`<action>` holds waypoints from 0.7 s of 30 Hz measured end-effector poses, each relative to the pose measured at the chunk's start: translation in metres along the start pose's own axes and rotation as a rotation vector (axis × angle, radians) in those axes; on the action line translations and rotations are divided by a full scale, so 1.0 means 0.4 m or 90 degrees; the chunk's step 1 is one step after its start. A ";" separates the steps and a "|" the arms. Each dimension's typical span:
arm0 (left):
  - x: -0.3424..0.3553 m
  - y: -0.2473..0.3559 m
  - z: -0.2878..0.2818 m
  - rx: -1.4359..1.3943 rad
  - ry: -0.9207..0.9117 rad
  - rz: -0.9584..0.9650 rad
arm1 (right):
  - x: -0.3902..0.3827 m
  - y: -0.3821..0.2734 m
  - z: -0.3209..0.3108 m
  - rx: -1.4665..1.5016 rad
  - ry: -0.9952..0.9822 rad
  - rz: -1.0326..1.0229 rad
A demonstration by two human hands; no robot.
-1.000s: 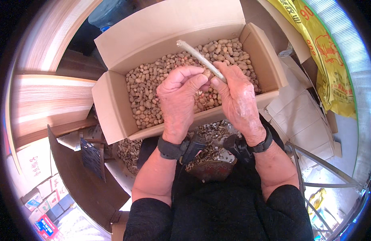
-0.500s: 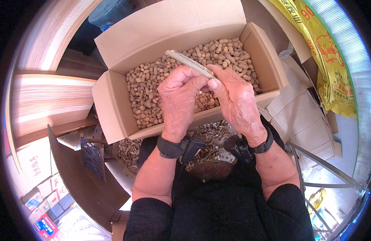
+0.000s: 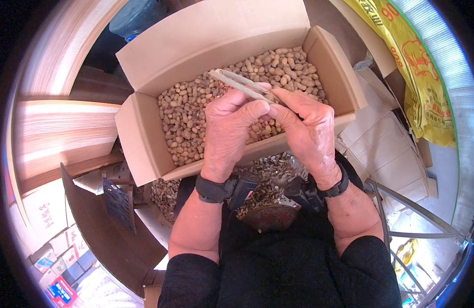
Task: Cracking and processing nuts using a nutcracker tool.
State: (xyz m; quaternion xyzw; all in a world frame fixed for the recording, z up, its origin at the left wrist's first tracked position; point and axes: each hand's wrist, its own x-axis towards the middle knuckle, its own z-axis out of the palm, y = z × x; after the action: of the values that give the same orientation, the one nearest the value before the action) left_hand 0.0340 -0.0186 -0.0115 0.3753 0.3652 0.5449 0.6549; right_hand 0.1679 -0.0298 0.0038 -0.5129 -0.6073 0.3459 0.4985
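Note:
My left hand (image 3: 228, 128) is closed round a pale split wooden stick (image 3: 242, 86), with its thumb along the near side. The stick's two strips join at the far left end and stand slightly apart toward my right hand (image 3: 310, 128). That hand's thumb and forefinger are pinched at the stick's near end, on a small tan piece that looks like a peanut (image 3: 269, 96), mostly hidden by the fingers. Both hands are over the front of a cardboard box (image 3: 339, 77) filled with unshelled peanuts (image 3: 188, 113). A few reddish kernels lie among them beneath my hands.
Broken shells (image 3: 270, 179) lie below the box, between my forearms. A brown cardboard sheet (image 3: 100, 231) curves up at lower left, near wooden boards (image 3: 67, 128). A yellow printed sack (image 3: 422, 66) hangs at right, above flattened cardboard (image 3: 380, 138) and a metal frame (image 3: 416, 205).
The stick's two strips have spread apart and now show a gap. My right hand has turned slightly and dropped a little, its fingertips still at the stick's end.

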 end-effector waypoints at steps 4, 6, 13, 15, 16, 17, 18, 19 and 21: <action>0.000 -0.008 -0.009 -0.008 0.004 0.003 | -0.001 -0.002 0.008 -0.044 0.016 -0.029; 0.000 -0.011 -0.006 -0.026 0.020 0.007 | 0.000 -0.002 0.008 -0.056 0.012 -0.038; 0.004 -0.011 0.000 -0.043 0.055 0.006 | -0.002 0.002 0.010 -0.181 -0.031 -0.105; 0.008 -0.011 0.009 -0.068 0.087 0.019 | -0.006 -0.001 0.020 -0.217 -0.024 -0.113; 0.005 -0.012 0.005 -0.067 0.089 0.019 | -0.009 0.004 0.027 -0.208 -0.001 -0.116; 0.002 -0.012 0.000 -0.046 0.087 0.015 | -0.011 0.008 0.032 -0.198 0.022 -0.118; 0.003 -0.012 0.001 -0.029 0.081 0.011 | -0.010 0.003 0.027 -0.200 0.023 -0.118; 0.003 -0.012 0.003 -0.031 0.079 0.011 | -0.007 -0.006 0.020 -0.146 0.043 -0.091; 0.004 -0.010 0.005 0.008 0.069 -0.026 | -0.007 -0.003 0.015 -0.090 0.064 -0.063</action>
State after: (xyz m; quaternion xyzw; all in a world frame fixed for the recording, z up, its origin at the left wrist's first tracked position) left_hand 0.0376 -0.0177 -0.0145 0.3416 0.4110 0.5488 0.6429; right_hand 0.1618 -0.0322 0.0027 -0.5331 -0.6290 0.2508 0.5072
